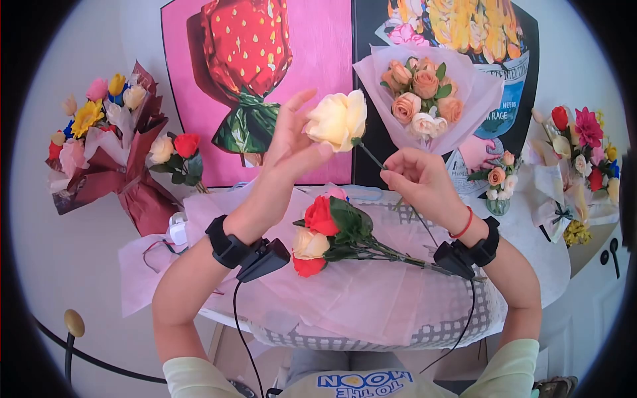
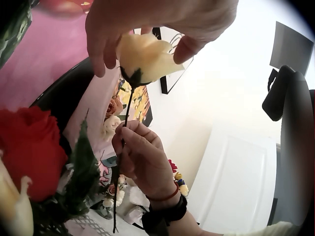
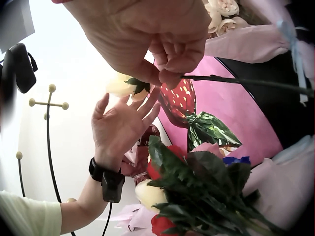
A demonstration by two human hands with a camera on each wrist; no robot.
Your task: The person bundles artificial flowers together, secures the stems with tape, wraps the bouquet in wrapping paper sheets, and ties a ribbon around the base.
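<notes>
A cream rose (image 1: pixel 337 121) is held up over the table, its stem slanting down to the right. My right hand (image 1: pixel 424 186) pinches that stem below the bloom between thumb and fingertips; the left wrist view shows the same right hand (image 2: pixel 147 160) on the dark stem. Fingers extended, my left hand (image 1: pixel 282 162) is around the bloom's left side, its thumb close to the petals. In the right wrist view the left palm (image 3: pixel 120 128) faces up beside the rose. Below the hands lie red roses (image 1: pixel 320 215), a cream rose (image 1: pixel 310 243) and green stems (image 1: pixel 391 253).
Pink wrapping paper (image 1: pixel 358 298) covers much of the table. Wrapped bouquets stand at the left (image 1: pixel 142 192), back centre (image 1: pixel 458 132) and right (image 1: pixel 554 186). A small glass vase (image 1: pixel 497 204) holds flowers at the right. Two paintings (image 1: pixel 312 60) are behind the table.
</notes>
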